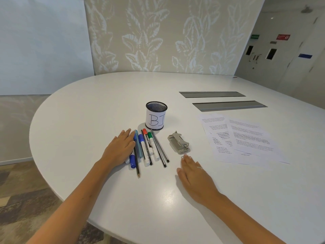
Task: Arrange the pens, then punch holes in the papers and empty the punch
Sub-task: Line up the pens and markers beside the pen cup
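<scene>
Nearest us, the right hand [195, 175] lay flat on the white counter [88, 111], fingers straight, its grip holding nothing, fingertips just by a small paper clip [182, 157]. At about ten o'clock from it, the left hand [119, 148] rested open-palmed against the pens [147, 148], a loose row of markers, ballpoints and pencils lying side by side, not picked up. Just beyond the right fingertips sat the hole punch [179, 144], untouched by either hand. Out at two o'clock the papers [242, 138] lay fanned and overlapping, with no holes I could make out. Farther back, at twelve o'clock from the pens, stood the mesh pen cup [156, 115], seemingly without pens. By my reckoning, everything remained to do.
</scene>
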